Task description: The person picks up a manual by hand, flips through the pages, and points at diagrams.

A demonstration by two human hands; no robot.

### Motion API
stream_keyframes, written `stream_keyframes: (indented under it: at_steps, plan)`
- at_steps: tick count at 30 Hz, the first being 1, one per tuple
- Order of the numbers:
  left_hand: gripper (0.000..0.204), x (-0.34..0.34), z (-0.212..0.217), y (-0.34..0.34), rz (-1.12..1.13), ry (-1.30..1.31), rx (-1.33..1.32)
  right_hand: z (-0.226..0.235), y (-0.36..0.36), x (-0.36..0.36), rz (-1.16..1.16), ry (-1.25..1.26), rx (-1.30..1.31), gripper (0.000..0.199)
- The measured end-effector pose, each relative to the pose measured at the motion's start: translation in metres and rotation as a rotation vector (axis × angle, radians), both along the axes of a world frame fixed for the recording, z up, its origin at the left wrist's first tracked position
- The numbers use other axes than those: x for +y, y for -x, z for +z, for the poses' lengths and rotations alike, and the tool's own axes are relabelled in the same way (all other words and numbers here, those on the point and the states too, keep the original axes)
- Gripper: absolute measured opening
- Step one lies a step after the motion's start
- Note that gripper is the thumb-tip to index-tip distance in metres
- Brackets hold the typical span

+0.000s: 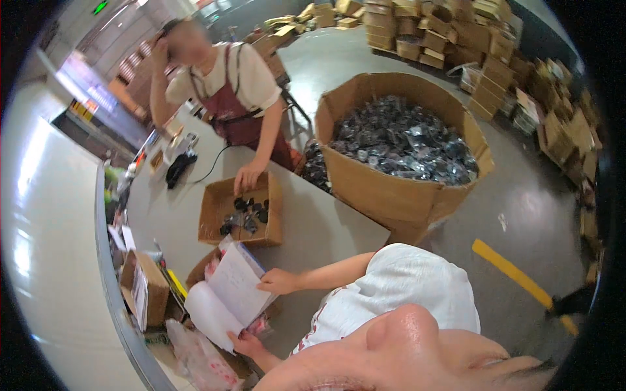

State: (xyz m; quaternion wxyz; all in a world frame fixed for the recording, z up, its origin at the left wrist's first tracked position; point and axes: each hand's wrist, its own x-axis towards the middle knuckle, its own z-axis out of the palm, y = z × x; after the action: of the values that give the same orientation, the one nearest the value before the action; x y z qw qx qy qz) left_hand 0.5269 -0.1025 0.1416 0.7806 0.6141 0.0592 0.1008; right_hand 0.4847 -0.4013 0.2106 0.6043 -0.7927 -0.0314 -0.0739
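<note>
Nearest, the left hand (248,344) is closed on the lower edge of the notebook (236,287); the right hand (279,281) pinches its right edge; it's open already, faint marks on one page, the other seemingly blank, so what remains can't be told; beyond, a co-worker's hand (250,176) dips into a cardboard box (272,220) of dark parts (246,206); farther, a carton (378,177) is heaped with glossy pieces (399,138).

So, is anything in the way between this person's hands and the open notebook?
Nothing visible is: the right hand holds the open notebook at its right edge, and the left hand holds it near the bottom.
</note>
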Motion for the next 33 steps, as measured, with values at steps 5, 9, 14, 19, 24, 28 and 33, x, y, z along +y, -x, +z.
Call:
stream_keyframes:
  at_steps: [5, 9, 14, 19, 24, 28, 33]
  plan:
    - [0.043, 0.0, 0.009, 0.008, 0.028, -0.833, -0.14, 0.0, 0.004, 0.006, 0.009, -0.005, -0.084, 0.042]
    - [0.044, 0.007, 0.011, -0.013, -0.052, -1.133, -0.334, -0.006, 0.013, 0.004, -0.063, 0.029, -0.016, 0.042]
    - [0.045, 0.002, 0.021, -0.028, -0.032, -1.002, -0.285, 0.016, 0.037, 0.023, -0.105, 0.032, 0.028, 0.042]
    - [0.048, -0.035, 0.048, -0.027, -0.229, -0.861, -0.284, 0.003, 0.05, 0.042, -0.262, 0.021, 0.005, 0.041]
    - [0.051, -0.059, 0.077, -0.021, -0.367, -0.711, -0.238, 0.016, 0.061, 0.06, -0.379, -0.008, 0.018, 0.041]
    - [0.053, -0.055, 0.096, -0.007, -0.347, -0.582, -0.145, 0.016, 0.056, 0.069, -0.346, 0.041, 0.037, 0.04]
    - [0.057, -0.056, 0.113, 0.007, -0.37, -0.445, -0.068, 0.013, 0.057, 0.062, -0.459, -0.056, 0.089, 0.035]
